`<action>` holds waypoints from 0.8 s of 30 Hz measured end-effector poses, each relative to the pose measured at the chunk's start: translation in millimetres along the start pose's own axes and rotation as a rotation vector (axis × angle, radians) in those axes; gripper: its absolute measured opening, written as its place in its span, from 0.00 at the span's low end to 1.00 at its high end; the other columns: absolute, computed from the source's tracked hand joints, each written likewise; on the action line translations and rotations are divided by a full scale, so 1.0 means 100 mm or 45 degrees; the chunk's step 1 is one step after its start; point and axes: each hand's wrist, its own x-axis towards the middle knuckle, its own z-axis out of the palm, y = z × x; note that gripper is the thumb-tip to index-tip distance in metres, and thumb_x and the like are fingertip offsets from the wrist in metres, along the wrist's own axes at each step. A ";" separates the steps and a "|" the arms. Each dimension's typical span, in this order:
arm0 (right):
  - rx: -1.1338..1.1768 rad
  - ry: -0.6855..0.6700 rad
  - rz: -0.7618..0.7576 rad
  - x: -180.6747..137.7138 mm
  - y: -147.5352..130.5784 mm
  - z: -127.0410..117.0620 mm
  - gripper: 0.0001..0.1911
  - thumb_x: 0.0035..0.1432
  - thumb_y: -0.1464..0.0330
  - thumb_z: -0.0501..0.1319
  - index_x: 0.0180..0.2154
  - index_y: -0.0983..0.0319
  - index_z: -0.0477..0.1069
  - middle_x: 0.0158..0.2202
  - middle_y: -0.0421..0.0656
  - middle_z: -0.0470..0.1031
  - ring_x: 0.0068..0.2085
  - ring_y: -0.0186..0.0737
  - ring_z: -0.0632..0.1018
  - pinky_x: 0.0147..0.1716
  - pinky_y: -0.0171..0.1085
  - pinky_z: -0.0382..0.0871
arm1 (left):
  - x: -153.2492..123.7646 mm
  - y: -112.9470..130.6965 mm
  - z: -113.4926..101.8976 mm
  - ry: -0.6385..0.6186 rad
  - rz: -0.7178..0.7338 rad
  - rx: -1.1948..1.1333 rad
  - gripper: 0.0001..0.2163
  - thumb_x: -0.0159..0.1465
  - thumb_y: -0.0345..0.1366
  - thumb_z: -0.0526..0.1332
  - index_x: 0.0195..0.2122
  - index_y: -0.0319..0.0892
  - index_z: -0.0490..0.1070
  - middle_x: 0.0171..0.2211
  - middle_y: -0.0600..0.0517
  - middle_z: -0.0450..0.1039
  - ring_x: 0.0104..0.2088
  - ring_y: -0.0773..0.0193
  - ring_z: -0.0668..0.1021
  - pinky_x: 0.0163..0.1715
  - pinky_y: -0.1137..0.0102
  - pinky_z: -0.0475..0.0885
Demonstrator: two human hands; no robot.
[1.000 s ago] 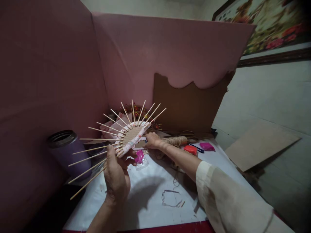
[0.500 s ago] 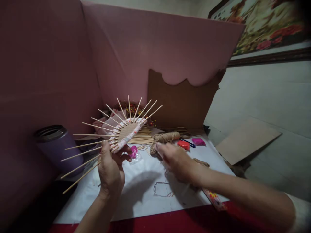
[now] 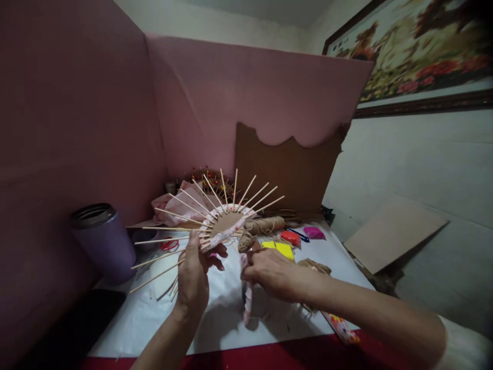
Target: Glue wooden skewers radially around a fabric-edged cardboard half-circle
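My left hand (image 3: 194,280) is closed on the lower edge of a half-round cardboard piece (image 3: 227,224) with a floral cloth rim. Thin wooden sticks (image 3: 185,207) fan out from its curved edge, pointing up and to the left. To the right of it, my right hand (image 3: 271,272) pinches a narrow pinkish floral cloth strip (image 3: 247,303), which hangs down over the white table cover. The strip's upper end is partly hidden by my fingers. Just beyond my right hand lie yellow packets (image 3: 283,250) and a roll of twine (image 3: 265,224).
At the left stands a purple tumbler (image 3: 102,241), with red-handled scissors (image 3: 169,244) beyond it. Orange (image 3: 290,237) and magenta packets (image 3: 315,233) lie at the back right. Pink panels (image 3: 231,87) and brown cardboard (image 3: 285,174) rise behind the table.
The stick-edged piece and my left hand appear further right and lower as the view shifts. My right hand has moved down, and a cloth strip now hangs clearly from it.
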 end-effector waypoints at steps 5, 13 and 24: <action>-0.195 0.259 -0.024 -0.36 -0.14 -0.30 0.10 0.56 0.69 0.59 0.22 0.61 0.71 0.34 0.44 0.69 0.36 0.41 0.66 0.32 0.38 0.55 | -0.01 0.00 0.00 -0.026 -0.042 0.001 0.19 0.61 0.47 0.52 0.32 0.35 0.71 0.23 0.45 0.77 0.21 0.61 0.77 0.14 0.72 0.66; 0.243 0.592 0.154 -0.61 -0.01 -0.86 0.07 0.59 0.67 0.55 0.37 0.63 0.67 0.28 0.41 0.72 0.26 0.33 0.69 0.25 0.32 0.60 | -0.13 -0.06 0.07 -0.188 -0.358 -0.130 0.16 0.61 0.44 0.54 0.33 0.33 0.71 0.29 0.41 0.78 0.26 0.58 0.79 0.17 0.72 0.69; 0.755 0.450 0.212 -0.32 0.14 -0.82 0.06 0.56 0.68 0.57 0.34 0.64 0.71 0.28 0.39 0.70 0.29 0.33 0.69 0.26 0.30 0.62 | -0.32 -0.16 0.19 -0.417 -0.570 -0.068 0.21 0.62 0.47 0.49 0.40 0.31 0.70 0.32 0.37 0.77 0.29 0.55 0.80 0.20 0.69 0.71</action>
